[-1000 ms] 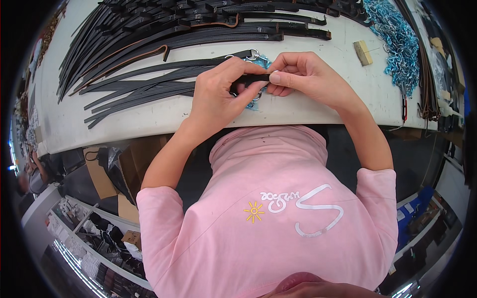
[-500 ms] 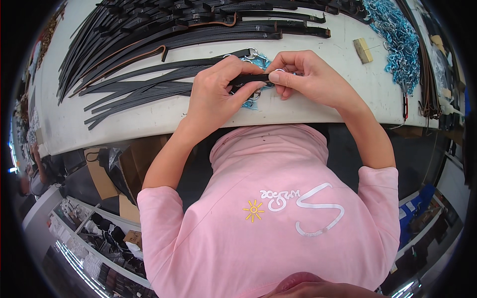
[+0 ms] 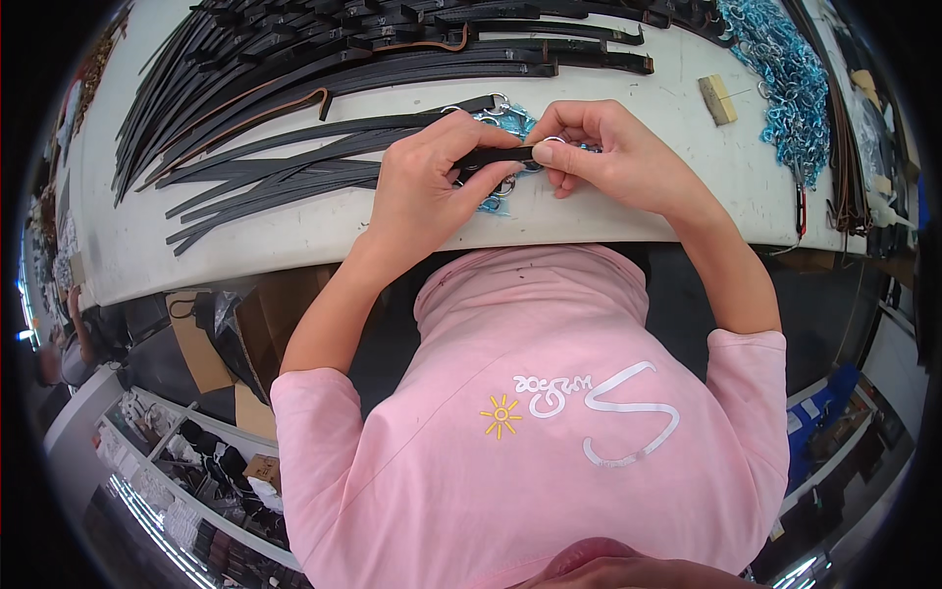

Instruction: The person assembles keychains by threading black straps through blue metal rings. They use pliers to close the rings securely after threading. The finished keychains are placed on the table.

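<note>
I had the left hand (image 3: 424, 191) closed around a black strap (image 3: 494, 155) just above the desk (image 3: 294, 236) edge, while the right hand (image 3: 610, 157) pinched a small metal ring (image 3: 552, 143) at the strap's tip: fitting step, I judged. Next called for fine threading. Against the earlier frames, both hands had barely moved.
</note>
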Available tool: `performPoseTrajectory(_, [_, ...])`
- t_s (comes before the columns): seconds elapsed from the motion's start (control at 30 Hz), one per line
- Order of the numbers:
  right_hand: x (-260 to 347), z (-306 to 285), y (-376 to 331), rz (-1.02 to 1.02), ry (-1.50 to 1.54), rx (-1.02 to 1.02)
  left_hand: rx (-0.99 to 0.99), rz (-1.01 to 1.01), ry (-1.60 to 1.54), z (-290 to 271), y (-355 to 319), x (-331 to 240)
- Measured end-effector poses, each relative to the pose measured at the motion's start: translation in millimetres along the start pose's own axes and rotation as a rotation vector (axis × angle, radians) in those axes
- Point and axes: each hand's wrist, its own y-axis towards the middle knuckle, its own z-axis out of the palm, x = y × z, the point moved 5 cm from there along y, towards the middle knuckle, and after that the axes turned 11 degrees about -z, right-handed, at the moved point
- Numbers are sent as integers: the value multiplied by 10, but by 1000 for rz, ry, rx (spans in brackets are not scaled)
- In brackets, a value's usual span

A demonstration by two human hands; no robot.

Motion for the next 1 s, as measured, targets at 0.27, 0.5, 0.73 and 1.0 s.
performPoseTrajectory(0.27, [17,-20,16,12,25,26,-20,-5,-28,-14,0,20])
performPoseTrajectory(0.5, [2,-31,27,9,42,37,11,-26,-21,-29,-7,16])
performPoseTrajectory(0.73, [-38,-31,34,-13,81,45,-9,4,-44,-15,-21,33])
performPoseTrajectory(1.0, [-30,-29,34,-5,75,48,-7,71,-40,-13,-30,48])
